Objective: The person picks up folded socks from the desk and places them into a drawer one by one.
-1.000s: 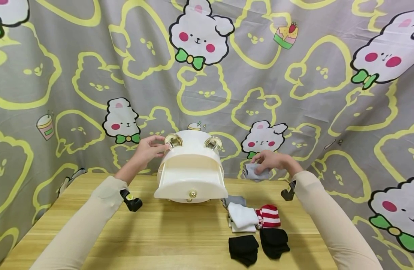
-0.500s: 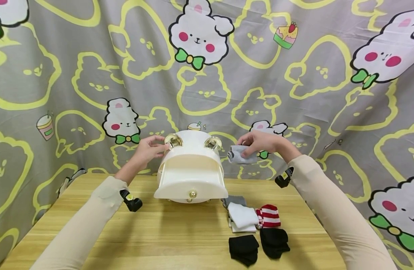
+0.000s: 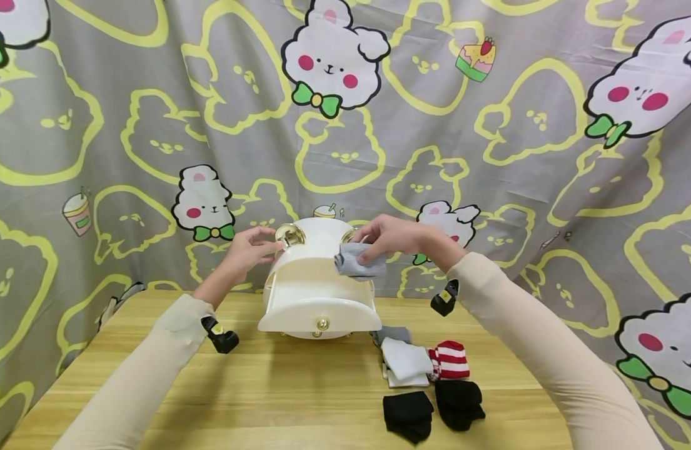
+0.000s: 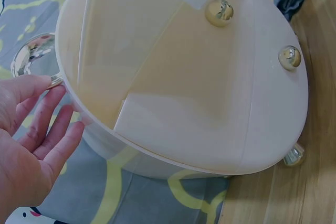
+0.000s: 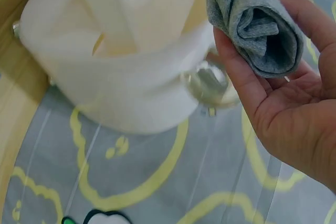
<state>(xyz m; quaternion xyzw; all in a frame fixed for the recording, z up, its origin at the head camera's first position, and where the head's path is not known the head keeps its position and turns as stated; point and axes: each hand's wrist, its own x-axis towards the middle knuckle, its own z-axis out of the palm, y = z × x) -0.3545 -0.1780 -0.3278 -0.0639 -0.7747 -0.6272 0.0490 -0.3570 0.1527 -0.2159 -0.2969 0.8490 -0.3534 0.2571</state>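
Observation:
On the wooden table stands a white rounded storage box (image 3: 318, 236) with gold ring-shaped ears and gold knobs. Its upper drawer (image 3: 291, 315) is pulled out toward me. My left hand (image 3: 254, 245) pinches the base of the left gold ear (image 4: 32, 56) between thumb and forefinger, the other fingers spread loosely. A folded grey sock (image 3: 358, 261) is in my right hand (image 3: 398, 237), held between thumb and fingers above the right side of the drawer. The rolled end of the sock (image 5: 268, 38) faces the right wrist camera. The hand and sock partly hide the right ear (image 3: 348, 235).
Right of the box lie another grey sock (image 3: 394, 334), white socks (image 3: 406, 360) and a red-striped pair (image 3: 451, 361). Two folded black bundles (image 3: 408, 415) lie nearer me. A patterned curtain (image 3: 345, 150) hangs close behind the table (image 3: 238, 387).
My right hand has carried the grey sock up and leftward, from right of the box to over the drawer. The left hand has stayed at the left ear.

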